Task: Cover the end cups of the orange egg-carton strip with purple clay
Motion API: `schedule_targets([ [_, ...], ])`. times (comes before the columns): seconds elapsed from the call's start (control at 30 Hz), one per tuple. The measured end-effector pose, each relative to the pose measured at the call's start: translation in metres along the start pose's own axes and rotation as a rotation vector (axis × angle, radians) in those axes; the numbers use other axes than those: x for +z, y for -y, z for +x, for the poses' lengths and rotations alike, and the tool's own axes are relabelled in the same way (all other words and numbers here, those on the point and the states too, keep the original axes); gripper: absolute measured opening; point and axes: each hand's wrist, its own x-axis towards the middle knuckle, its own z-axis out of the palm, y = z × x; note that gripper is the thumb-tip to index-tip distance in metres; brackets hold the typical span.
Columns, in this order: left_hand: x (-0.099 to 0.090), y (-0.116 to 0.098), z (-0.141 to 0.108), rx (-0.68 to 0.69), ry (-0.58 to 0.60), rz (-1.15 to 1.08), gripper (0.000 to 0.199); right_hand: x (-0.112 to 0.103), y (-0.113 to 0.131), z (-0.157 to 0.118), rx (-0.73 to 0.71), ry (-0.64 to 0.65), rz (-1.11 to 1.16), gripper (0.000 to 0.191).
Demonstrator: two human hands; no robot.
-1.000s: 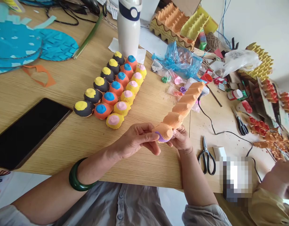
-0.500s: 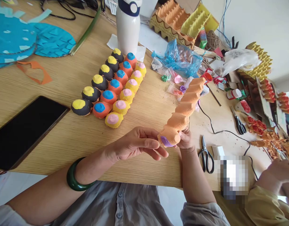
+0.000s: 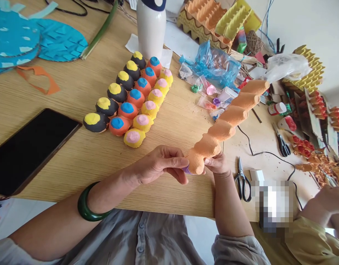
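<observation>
An orange egg-carton strip (image 3: 221, 130), a single row of bumpy cups, slants up and away to the right above the table. My right hand (image 3: 218, 162) grips its near end from the right, thumb on the side of a cup. At the nearest cup, my left hand (image 3: 165, 165) pinches the end with thumb and fingers, over a patch of purple clay (image 3: 186, 169) that is mostly covered. On the table to the left lie three painted strips side by side: a black strip with yellow tops (image 3: 117, 92), an orange-red strip with blue tops (image 3: 135, 97) and a yellow strip with pink tops (image 3: 150, 108).
A phone (image 3: 34, 147) lies at left, a white bottle (image 3: 150, 33) behind the strips. Scissors (image 3: 242, 182), a black cable (image 3: 249, 145), clay packets (image 3: 210, 89) and a blue plastic bag (image 3: 213, 62) are at right. A co-worker's arm (image 3: 321, 206) rests at far right.
The strip's far end has swung right, and its near end has turned, so less purple clay shows. My left fingers have closed onto that end.
</observation>
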Motion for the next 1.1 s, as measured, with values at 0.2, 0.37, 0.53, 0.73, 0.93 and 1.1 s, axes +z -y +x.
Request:
schedule_targets([
  [0.2,-0.002,0.002,0.001,0.06,-0.009,0.049,0.045,-0.002,-0.003,0.001,0.002,0.054,-0.012,0.036],
  [0.37,-0.001,0.007,0.004,0.124,-0.076,0.035,0.048,0.002,-0.001,0.007,0.002,0.014,-0.007,0.039],
  [0.53,-0.001,0.008,0.004,0.145,0.028,-0.04,0.044,0.007,0.003,0.012,-0.066,0.0,0.065,0.042],
  [0.73,-0.003,0.009,0.003,0.173,-0.032,0.053,0.035,0.006,-0.001,0.01,-0.047,0.002,0.046,0.043],
  [0.93,-0.003,0.008,0.004,0.177,-0.008,0.08,0.046,0.006,-0.003,0.006,-0.031,-0.008,0.024,0.039],
  [1.1,-0.006,0.006,0.004,0.079,-0.023,0.03,0.052,0.001,-0.004,0.004,-0.012,0.109,-0.035,0.036],
])
